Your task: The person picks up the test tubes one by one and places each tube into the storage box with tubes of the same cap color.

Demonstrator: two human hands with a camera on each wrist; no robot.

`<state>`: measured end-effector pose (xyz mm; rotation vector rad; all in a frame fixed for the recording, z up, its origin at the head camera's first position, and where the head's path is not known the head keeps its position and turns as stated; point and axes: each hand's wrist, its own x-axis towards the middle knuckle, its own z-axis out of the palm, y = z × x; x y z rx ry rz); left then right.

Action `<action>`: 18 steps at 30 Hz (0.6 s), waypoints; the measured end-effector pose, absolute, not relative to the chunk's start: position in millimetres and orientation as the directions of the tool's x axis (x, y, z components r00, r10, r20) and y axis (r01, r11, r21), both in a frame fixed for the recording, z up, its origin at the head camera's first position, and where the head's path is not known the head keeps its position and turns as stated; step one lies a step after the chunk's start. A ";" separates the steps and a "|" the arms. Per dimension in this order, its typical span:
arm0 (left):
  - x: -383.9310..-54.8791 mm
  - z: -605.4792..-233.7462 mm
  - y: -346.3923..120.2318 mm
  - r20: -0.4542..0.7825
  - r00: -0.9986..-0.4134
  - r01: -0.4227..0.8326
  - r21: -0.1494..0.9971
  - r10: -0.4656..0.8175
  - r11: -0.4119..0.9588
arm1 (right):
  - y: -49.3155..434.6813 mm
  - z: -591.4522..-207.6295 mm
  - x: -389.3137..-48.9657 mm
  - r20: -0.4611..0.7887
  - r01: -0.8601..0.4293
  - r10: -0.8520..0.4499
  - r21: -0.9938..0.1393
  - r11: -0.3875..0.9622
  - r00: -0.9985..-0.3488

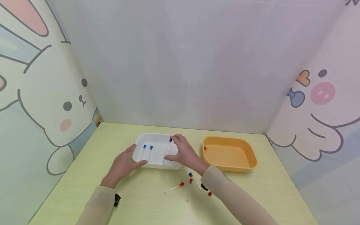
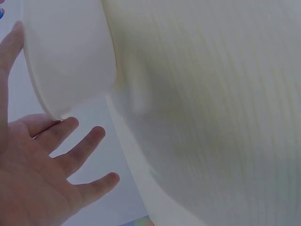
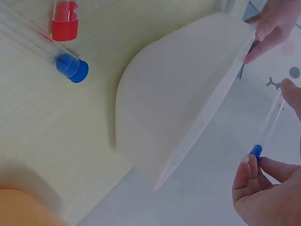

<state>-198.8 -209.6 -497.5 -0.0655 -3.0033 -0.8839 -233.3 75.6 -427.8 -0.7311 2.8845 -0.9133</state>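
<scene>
Left hand (image 1: 123, 164): one, at the near left corner of the white tray (image 1: 160, 166); fingers spread and mostly straight, touching the rim. Best use: light steadying pressure, no lifting.

White tray: one, on the desk (image 1: 140, 203), left of centre. Inside, left part: two blue tubes (image 1: 144, 146), side by side, caps toward the far side.

Held tube (image 1: 168, 147): one, clear, blue cap, over the right part of the white tray; cap likewise toward the far side. To set it down well, lower it level and parallel to the pair, clear of the rim.

Right hand (image 1: 184, 151): one, gripping the held tube end to end, fingers at the cap, thumb at the other end. Advised: release gently, lest it roll.

Loose tubes (image 1: 189, 191): several, red and blue caps, nearer the person; some partly behind the right sleeve (image 1: 217, 181).

Orange tray (image 1: 230, 155): one, far right; a red cap (image 1: 205, 148) inside its left wall.
</scene>
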 end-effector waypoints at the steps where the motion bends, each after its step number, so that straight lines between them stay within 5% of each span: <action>1: -198.9 -497.9 -209.7 0.023 -0.999 0.044 0.539 0.038 0.841 | 74.4 -428.2 -235.1 0.102 -0.420 -0.441 -0.549 0.723 -0.892; 18: -197.6 -493.9 -209.3 0.015 -0.999 0.037 0.539 0.035 0.841 | 56.8 -447.8 -262.2 0.085 -0.430 -0.472 -0.577 0.695 -0.877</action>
